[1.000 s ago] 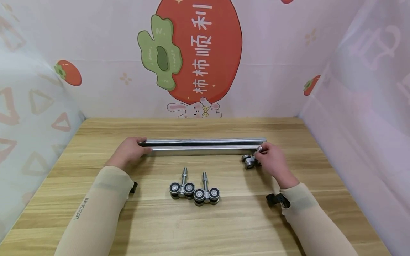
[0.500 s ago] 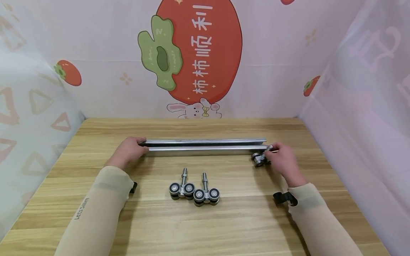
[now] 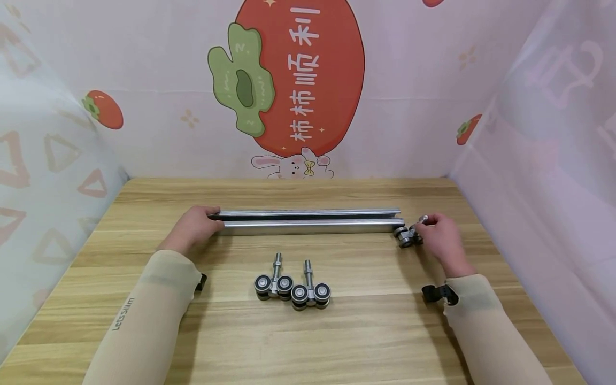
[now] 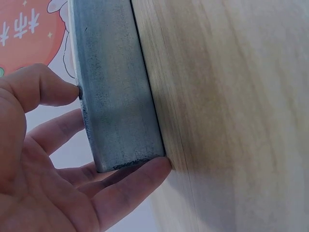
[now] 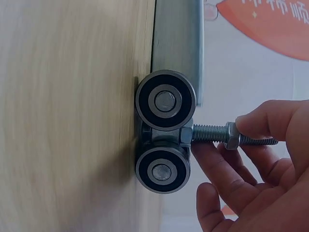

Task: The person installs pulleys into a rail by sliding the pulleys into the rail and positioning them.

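- Since 1 second ago, the right hand (image 3: 441, 235) has carried a steel roller trolley with black-ringed wheels and a threaded bolt (image 3: 406, 237) farther right, from before the rail's front face to its right end.
- The long, straight, silver-grey metal rail (image 3: 308, 230) lies where it was on the pale wood-grain table (image 3: 337, 342); the left hand (image 3: 190, 229) has stayed at its left end, gripping it between thumb and fingers.
- The right hand pinches the trolley by its bolt; the right wrist view shows the hexagonal nut (image 5: 232, 136) at the thumb and 2 wheels face-on, details too small from the head.
- The left wrist view shows a finger (image 4: 133, 186) against the rail's end.
- The rail's open channel is dark inside, its contents unclear; the held trolley's wheels are outside it.
- Nearer the person, a second steel trolley (image 3: 274, 289) and a third steel trolley (image 3: 310, 295) lie side by side, bolts pointing towards the rail.
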`<state>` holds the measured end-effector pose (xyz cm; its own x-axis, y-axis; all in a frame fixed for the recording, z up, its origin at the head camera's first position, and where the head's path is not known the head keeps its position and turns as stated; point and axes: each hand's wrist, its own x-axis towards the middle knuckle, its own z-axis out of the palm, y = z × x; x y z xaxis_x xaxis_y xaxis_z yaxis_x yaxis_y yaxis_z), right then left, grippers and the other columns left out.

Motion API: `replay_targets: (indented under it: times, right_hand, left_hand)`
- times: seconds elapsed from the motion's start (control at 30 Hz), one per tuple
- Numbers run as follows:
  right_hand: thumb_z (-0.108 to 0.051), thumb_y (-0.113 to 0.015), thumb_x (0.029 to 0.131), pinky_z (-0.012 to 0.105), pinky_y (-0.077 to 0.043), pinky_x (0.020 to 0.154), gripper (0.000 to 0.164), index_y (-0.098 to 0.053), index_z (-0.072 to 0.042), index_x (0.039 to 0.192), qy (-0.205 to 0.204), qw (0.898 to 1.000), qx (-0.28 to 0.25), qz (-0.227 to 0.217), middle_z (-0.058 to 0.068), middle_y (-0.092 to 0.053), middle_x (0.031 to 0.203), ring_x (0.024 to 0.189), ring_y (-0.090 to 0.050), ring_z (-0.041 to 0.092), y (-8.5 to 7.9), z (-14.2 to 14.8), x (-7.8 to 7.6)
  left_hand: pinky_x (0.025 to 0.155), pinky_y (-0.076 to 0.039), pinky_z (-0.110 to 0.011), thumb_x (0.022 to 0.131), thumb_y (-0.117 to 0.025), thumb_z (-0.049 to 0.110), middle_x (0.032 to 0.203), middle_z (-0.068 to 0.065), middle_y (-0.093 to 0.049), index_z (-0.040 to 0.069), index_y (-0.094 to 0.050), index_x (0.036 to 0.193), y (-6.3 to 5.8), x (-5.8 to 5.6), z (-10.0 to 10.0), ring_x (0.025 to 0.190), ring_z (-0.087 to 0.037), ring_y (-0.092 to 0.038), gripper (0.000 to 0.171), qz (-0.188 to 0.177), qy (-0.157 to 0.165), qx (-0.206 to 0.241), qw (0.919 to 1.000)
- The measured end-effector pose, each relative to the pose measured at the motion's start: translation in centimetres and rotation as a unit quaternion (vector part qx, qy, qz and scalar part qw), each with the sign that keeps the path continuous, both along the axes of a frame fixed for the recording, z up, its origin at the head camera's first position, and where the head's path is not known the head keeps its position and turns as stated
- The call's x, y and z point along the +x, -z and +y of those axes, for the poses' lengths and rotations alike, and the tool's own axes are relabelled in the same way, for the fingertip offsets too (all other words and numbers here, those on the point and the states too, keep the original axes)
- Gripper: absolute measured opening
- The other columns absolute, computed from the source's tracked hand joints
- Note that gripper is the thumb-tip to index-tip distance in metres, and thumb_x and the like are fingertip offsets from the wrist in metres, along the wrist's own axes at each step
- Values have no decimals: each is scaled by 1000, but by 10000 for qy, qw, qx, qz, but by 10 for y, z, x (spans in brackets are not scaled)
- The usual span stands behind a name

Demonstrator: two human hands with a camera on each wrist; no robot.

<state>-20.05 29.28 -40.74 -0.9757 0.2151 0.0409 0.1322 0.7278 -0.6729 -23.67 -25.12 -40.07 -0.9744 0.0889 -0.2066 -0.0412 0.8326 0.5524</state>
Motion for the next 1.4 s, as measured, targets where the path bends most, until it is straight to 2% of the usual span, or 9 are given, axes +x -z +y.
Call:
replay_targets:
  times: [0.43,0.57,0.77,1.1,1.4]
  right_hand:
    - [-19,-57,95,38,-44,71,30,-62,6,111,266,9996,17,-27,22,-61,105,92,-55,34,1,28,-6]
    - [-20,-55,96,38,-44,71,33,-61,6,115,321,9994,22,-114,22,-59,108,93,-54,34,1,36,-8]
    - [-20,-56,97,39,-44,71,32,-61,7,112,453,9985,301,64,23,-60,105,92,-54,35,2,48,-11]
    - [-22,-52,99,42,-44,72,35,-58,6,118,663,9976,182,-127,23,-56,111,95,-51,36,-1,68,-13]
    - [-23,-51,98,43,-44,75,43,-55,10,125,884,9957,139,-239,28,-54,119,104,-51,40,-5,78,-15]
  left_hand:
    - [110,-25,-57,95,-58,23,149,-27,-39,-4,-42,148,0,0,1,137,-46,-31,61,-55,-52,13,10000]
    - [110,-26,-56,94,-58,23,148,-27,-40,-5,-43,147,1,0,0,136,-45,-33,61,-8,-51,4,10000]
    - [109,-27,-55,94,-58,23,148,-27,-40,-5,-43,147,1,0,1,133,-43,-38,62,3,-53,3,10000]
    - [106,-31,-52,93,-59,22,147,-27,-41,-5,-43,147,0,0,3,119,-36,-44,62,-20,-82,43,10000]
    - [107,-30,-54,94,-58,22,149,-28,-39,-5,-41,148,0,0,2,124,-38,-42,62,-107,-56,87,9999]
